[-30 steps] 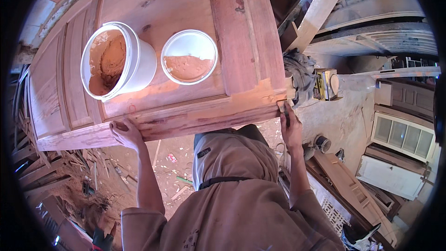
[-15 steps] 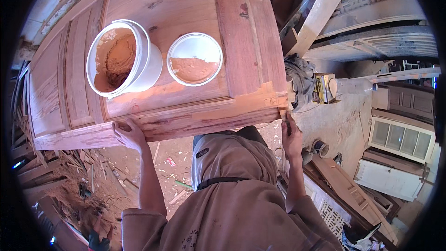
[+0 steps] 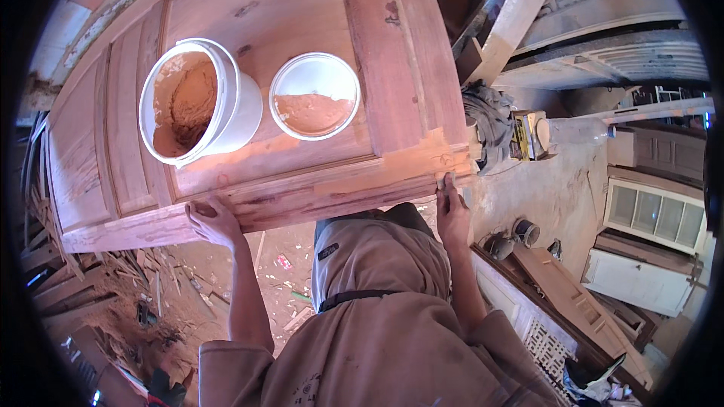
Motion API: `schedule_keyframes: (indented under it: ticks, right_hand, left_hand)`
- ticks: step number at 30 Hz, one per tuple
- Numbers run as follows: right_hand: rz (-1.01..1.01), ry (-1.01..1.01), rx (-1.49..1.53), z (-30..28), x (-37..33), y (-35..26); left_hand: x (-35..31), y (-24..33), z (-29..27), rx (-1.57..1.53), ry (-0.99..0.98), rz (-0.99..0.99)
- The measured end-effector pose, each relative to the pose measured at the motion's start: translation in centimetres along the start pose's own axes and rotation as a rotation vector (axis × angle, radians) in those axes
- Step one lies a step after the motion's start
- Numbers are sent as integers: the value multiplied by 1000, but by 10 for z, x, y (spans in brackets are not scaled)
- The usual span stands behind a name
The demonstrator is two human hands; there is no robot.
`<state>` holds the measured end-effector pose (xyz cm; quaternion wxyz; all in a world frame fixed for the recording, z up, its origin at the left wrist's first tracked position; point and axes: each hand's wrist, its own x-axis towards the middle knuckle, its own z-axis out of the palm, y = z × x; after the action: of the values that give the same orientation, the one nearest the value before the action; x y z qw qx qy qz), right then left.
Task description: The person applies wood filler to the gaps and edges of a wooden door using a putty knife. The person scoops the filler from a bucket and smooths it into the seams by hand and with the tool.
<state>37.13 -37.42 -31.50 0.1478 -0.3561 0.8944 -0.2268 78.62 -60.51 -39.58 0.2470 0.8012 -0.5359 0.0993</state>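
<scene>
A panelled wooden door point(image 3: 302, 15) lies flat before me, reddish brown, with orange filler smeared along its near right part. My left hand point(image 3: 216, 222) grips the door's near edge, left of the middle. At the right end of that edge, my right hand point(image 3: 452, 213) pinches a small flat tan piece point(image 3: 443, 179) against the wood; its exact kind is too small to tell. On the door stands a white bucket point(image 3: 240, 109) partly filled with orange-brown filler point(image 3: 194, 94). Beside it lies a round white lid point(image 3: 315, 73) with filler on its lower half.
Dark crumpled cloth point(image 3: 490, 117) and a yellow-and-black box point(image 3: 520, 136) sit just past the door's right end. Wooden boards point(image 3: 520, 22) lean at the upper right. Below on the right are a small pot point(image 3: 526, 232) and another panelled door point(image 3: 577, 298). Scraps and sawdust point(image 3: 143, 301) litter the left floor.
My right hand has moved a little left and up along the door's near edge with the small flat piece. My left hand stays in place on the edge.
</scene>
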Motion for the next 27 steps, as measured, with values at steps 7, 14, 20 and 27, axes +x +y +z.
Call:
schedule_keyframes:
  ticks: [7, 14, 20, 27]
  right_hand:
    - [-90, -113, 35, -13, -2, -9]
    - [-75, -69, -124, 23, -19, -8]
    - [-260, -295, -117, -38, -2, -12]
    - [-601, -639, -583, -49, 90, -38]
  left_hand:
    - [-1, -1, 1, -19, -19, -21]
    - [-1, -1, 0, 17, -42, -40]
    - [0, 1, 0, 9, -35, -30]
    - [0, -1, 0, 33, -8, 0]
